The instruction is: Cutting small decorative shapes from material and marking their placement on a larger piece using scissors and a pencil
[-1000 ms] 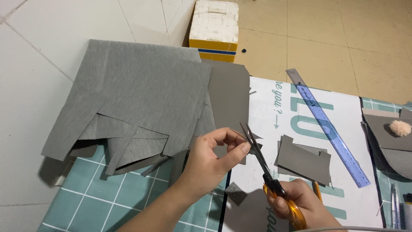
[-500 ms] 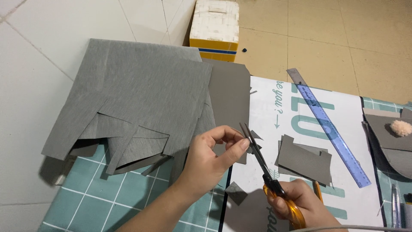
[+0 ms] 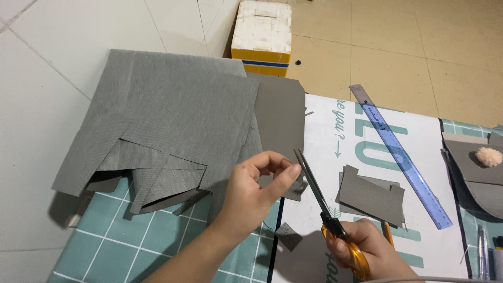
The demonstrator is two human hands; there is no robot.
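My left hand (image 3: 257, 188) pinches a small grey piece of fabric (image 3: 293, 189) between thumb and fingers, just left of the scissor blades. My right hand (image 3: 367, 251) grips orange-handled scissors (image 3: 325, 209), whose dark blades point up and left and look nearly closed beside the piece. A big grey fabric sheet (image 3: 167, 120) with cut flaps lies on the left, under and behind my left hand. A small grey scrap (image 3: 288, 236) lies below my left hand.
A stack of cut grey pieces (image 3: 372, 196) lies on the white printed sheet (image 3: 340, 131). A blue transparent ruler (image 3: 401, 157) lies slanted at right. More grey pieces and a pink pompom (image 3: 490, 156) sit at far right. A white and yellow box (image 3: 262, 31) stands on the floor. A teal grid mat (image 3: 120, 241) lies below.
The small grey piece has shifted slightly in my left fingers beside the blades. The scissors and both hands stay in nearly the same place.
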